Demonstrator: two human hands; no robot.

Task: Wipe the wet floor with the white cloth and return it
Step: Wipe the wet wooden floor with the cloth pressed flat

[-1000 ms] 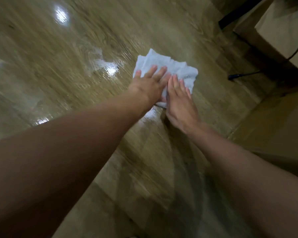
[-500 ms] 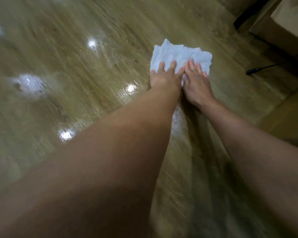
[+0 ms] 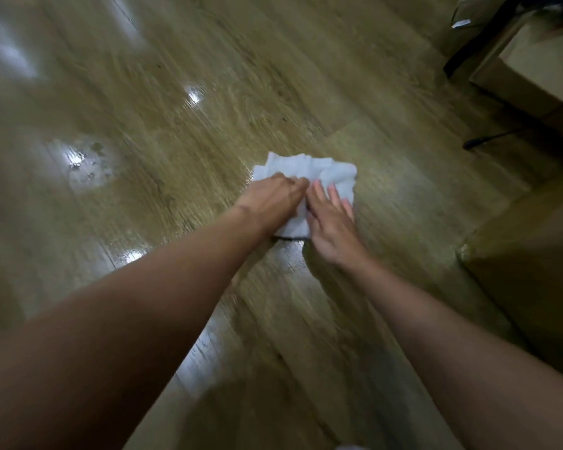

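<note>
- Pressing white cloth (image 3: 309,167) onto floor (image 3: 208,92), left of brown box (image 3: 533,271).
- Bunching it with curled left hand (image 3: 273,199), pinning it under flat right hand (image 3: 330,219).
- Seems soft, light, limp: gather by bunched middle.

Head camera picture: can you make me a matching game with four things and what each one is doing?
1 white cloth
2 left hand
3 right hand
4 black cable

A fingers flat on the cloth
B lying on the floor, far right
C bunched under both hands
D fingers curled into the cloth

Pairs: 1-C, 2-D, 3-A, 4-B
</note>
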